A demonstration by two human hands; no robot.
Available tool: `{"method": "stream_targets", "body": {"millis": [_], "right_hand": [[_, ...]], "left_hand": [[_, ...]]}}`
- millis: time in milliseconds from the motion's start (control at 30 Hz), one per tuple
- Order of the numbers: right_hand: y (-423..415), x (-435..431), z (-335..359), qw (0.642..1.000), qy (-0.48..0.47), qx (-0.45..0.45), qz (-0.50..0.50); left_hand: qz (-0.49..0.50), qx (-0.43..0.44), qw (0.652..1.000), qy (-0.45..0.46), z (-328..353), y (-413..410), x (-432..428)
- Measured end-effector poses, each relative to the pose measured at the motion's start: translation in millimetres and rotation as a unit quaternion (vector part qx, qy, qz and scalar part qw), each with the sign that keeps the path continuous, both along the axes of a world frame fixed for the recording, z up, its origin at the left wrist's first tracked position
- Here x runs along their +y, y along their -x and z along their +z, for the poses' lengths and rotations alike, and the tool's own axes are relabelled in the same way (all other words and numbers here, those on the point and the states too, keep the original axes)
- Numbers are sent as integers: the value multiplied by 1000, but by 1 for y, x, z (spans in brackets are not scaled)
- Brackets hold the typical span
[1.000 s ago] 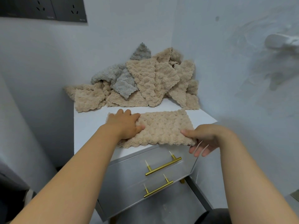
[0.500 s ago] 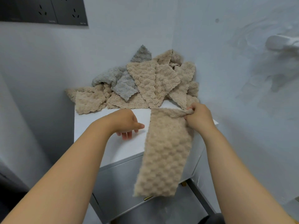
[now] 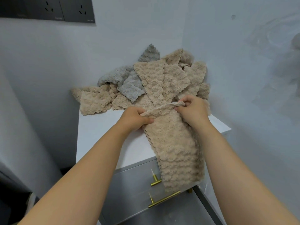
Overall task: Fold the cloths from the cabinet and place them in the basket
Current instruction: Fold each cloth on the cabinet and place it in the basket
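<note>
Both grips are closed on one beige cloth (image 3: 177, 151): the left grip (image 3: 135, 118) pinches one end of its top edge between thumb and fingers, and the right grip (image 3: 192, 111) pinches the other end, with the edge bunched between them. From that edge the cloth drapes as a long narrow strip over the front of the white cabinet top (image 3: 100, 135) and down the grey drawer front, covering part of the upper brass handle (image 3: 155, 181); the lower handle (image 3: 164, 200) shows below it. The layered scalloped edge on its left side suggests it is already doubled lengthways, so the step in hand looks like the second fold of this cloth. Behind the grips, a pile of cloths (image 3: 162, 78), beige and grey, sits unfolded in the back corner. The next move likely calls for laying the strip on the bare top and bringing end to end with corners matched. No basket is in view.
</note>
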State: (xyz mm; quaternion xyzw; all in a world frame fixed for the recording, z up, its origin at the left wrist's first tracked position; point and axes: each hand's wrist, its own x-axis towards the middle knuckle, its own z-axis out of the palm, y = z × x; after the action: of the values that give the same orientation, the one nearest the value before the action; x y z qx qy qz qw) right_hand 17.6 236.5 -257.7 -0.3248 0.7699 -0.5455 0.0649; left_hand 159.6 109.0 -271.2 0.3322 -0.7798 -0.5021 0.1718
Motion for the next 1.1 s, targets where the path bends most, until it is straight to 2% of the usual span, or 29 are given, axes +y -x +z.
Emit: {"method": "stream_targets", "body": {"millis": [167,300,400,533,600,700,867,1100], "right_hand": [[7,-12,-7,999,-16,-50,16],[13,-15,-15,995,-82,-46,34],[19,-20,-23,998,-37,-48,-12],[21,-24,-26,996,6,-66,-53],[19,-24,-24,996,26,-71,-55],[18,-23,-21,995,48,-72,-55],[19,-19,-14,999,2,3,-32],[18,-6,-5,999,22,30,-7]], "left_hand": [[93,53,994,-12,-14,10,-13],[140,69,987,38,-17,21,-24],[170,84,979,76,-20,26,-28],[131,134,982,31,-17,25,-25],[112,132,985,15,-17,23,-24],[138,150,979,-30,-18,23,-26],[171,198,965,-15,-14,25,-21],[86,275,953,-97,-14,29,-20]]}}
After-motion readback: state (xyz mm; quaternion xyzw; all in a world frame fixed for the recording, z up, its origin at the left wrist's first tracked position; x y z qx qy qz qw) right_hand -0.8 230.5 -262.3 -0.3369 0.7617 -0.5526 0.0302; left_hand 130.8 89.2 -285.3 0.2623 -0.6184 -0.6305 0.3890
